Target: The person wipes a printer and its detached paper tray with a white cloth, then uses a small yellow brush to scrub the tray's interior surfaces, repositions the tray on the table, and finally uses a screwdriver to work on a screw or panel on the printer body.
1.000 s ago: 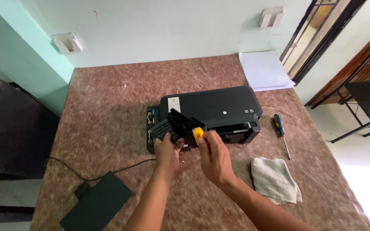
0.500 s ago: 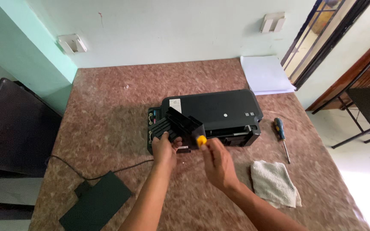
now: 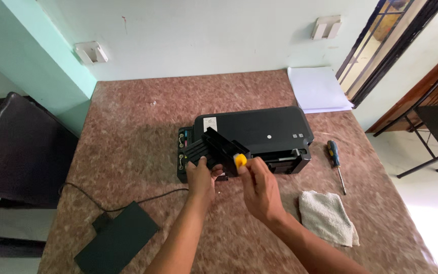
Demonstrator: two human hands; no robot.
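Head view over a mottled reddish-brown desk (image 3: 128, 127). A black printer (image 3: 254, 132) lies near the middle of the desk, its long side across the view. At its left end sits a black ink-tank unit (image 3: 184, 152) with a row of small coloured marks along its edge.

The left hand (image 3: 201, 180) grips a black ribbed plastic part (image 3: 214, 149) from below, fingers (image 3: 202, 163) curled around its near edge; the part is raised and tilted, and it overlaps the front left corner of the printer in this view. Whether it is attached to the printer cannot be told.

The right hand (image 3: 259, 187) holds a small yellow piece (image 3: 240, 160) pinched between thumb and fingertips, fingers narrow around it. The yellow piece touches or lies just at the right end of the black ribbed part; which of the two cannot be told.

To the right of the printer a screwdriver (image 3: 336, 161) with a blue and yellow handle lies flat, tip toward the near edge. Near the right forearm lies a crumpled white cloth (image 3: 328, 218). A stack of white paper (image 3: 318, 89) lies at the far right corner. At the near left, a flat dark green rectangular object (image 3: 117, 238) lies beside a black cable (image 3: 128, 203) that runs toward the printer. A dark chair (image 3: 21, 152) stands left of the desk.
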